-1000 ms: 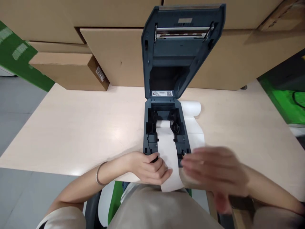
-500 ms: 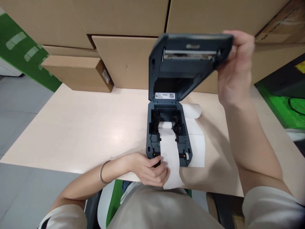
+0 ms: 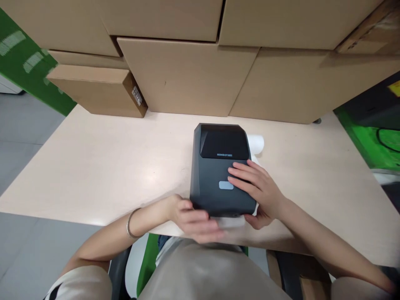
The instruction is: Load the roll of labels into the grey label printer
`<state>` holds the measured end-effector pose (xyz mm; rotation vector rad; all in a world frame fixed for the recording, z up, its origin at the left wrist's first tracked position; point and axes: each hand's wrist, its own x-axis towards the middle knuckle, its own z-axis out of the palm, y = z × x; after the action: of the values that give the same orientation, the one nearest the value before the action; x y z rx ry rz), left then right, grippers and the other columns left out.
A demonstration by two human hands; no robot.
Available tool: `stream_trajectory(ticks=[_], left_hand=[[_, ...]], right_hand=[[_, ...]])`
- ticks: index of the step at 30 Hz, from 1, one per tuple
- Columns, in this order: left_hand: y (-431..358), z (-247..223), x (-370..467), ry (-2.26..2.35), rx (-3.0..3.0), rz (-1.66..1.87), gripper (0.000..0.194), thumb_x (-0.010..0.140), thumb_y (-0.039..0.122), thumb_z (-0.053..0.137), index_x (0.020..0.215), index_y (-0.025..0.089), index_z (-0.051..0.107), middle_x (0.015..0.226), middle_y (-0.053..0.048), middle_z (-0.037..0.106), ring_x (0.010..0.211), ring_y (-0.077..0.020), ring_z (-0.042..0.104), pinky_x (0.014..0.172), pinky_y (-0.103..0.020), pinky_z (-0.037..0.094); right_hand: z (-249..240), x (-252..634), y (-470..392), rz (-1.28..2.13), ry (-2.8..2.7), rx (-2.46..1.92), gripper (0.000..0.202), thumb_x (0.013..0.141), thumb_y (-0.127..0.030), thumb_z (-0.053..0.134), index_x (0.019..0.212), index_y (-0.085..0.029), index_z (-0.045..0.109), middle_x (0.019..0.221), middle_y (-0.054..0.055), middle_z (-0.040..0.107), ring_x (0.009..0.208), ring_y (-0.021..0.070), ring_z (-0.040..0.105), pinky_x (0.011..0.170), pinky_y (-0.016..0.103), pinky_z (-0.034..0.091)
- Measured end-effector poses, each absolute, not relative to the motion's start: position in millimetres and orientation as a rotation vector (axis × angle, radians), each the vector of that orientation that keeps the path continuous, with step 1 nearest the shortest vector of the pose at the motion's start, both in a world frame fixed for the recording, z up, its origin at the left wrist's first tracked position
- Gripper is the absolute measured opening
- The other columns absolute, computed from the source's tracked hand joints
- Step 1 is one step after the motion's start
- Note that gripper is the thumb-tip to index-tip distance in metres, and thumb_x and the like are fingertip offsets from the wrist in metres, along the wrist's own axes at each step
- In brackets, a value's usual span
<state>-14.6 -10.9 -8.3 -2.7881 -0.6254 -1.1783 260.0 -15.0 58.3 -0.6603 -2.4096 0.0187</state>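
Observation:
A dark grey label printer (image 3: 212, 191), its lid down, stands near the table's front edge. My right hand (image 3: 258, 187) lies on the right part of the lid with fingers spread, the thumb by the front right corner. At the front left corner is my left hand (image 3: 193, 221), its fingers stretched out, slightly blurred and apart from one another. A white paper strip (image 3: 233, 221) sticks out under the printer's front edge, close to the left fingertips. The inside of the printer is hidden by the lid.
Behind the printer's right side lies a curled roll of white paper (image 3: 256, 144). Large cardboard boxes (image 3: 187, 79) line the back of the table (image 3: 109, 166). A flatter carton (image 3: 96, 91) stands at the back left.
The printer lid has swung down and shut. My right hand came down from the raised lid onto its top. My left hand has let go of the paper strip, its fingers straightened.

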Motion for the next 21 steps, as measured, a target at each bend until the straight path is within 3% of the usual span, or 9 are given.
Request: stream_trajectory(ticks=[1,3,6,11,17,21], left_hand=[[-11,-2,-17,-0.34,-2.617,-1.306,0.046,0.088,0.048,0.068,0.133,0.052,0.057,0.124,0.011,0.072,0.133,-0.0159,0.058,0.125,-0.035,0.04],[-9,10,-20,-0.273,-2.539,-1.339,0.04,0.09,0.049,0.066,0.126,0.03,0.064,0.132,-0.001,0.069,0.142,-0.0239,0.053,0.127,-0.043,0.036],[-2,23,-20,-0.336,-2.593,-1.249,0.044,0.098,0.055,0.052,0.117,0.018,0.068,0.126,-0.008,0.073,0.139,-0.0235,0.057,0.123,-0.04,0.043],[1,24,-15,-0.294,-2.581,-1.28,0.044,0.1,0.052,0.05,0.112,0.016,0.071,0.118,-0.008,0.075,0.132,-0.0231,0.061,0.125,-0.039,0.041],[1,25,-19,-0.28,-2.586,-1.255,0.046,0.1,0.055,0.05,0.111,0.016,0.072,0.12,-0.008,0.075,0.133,-0.0239,0.06,0.124,-0.04,0.042],[-2,7,-24,-0.216,-2.555,-1.207,0.034,0.096,0.053,0.058,0.117,0.03,0.071,0.123,0.001,0.075,0.128,-0.019,0.064,0.121,-0.037,0.046]], right_hand=[[53,260,-17,0.004,-2.408,-0.668,0.078,0.088,-0.053,0.045,0.153,-0.01,0.042,0.14,0.016,0.062,0.141,0.0307,0.052,0.121,0.05,0.036],[46,259,-19,-0.004,-2.389,-0.685,0.077,0.09,-0.054,0.044,0.152,-0.009,0.043,0.14,0.017,0.062,0.142,0.0294,0.051,0.124,0.048,0.032],[41,257,-21,0.002,-2.352,-0.686,0.076,0.092,-0.055,0.042,0.153,-0.01,0.042,0.139,0.016,0.062,0.142,0.0288,0.05,0.124,0.048,0.03],[40,256,-20,-0.004,-2.321,-0.688,0.073,0.092,-0.055,0.038,0.15,-0.012,0.045,0.136,0.014,0.064,0.138,0.0284,0.053,0.122,0.048,0.033],[48,256,-18,-0.051,-2.391,-0.674,0.068,0.084,-0.057,0.051,0.139,-0.016,0.051,0.137,0.015,0.062,0.136,0.029,0.056,0.117,0.048,0.039],[57,259,-16,-0.084,-2.398,-0.642,0.07,0.083,-0.059,0.056,0.138,-0.017,0.051,0.132,0.013,0.066,0.134,0.0291,0.058,0.116,0.049,0.039]])
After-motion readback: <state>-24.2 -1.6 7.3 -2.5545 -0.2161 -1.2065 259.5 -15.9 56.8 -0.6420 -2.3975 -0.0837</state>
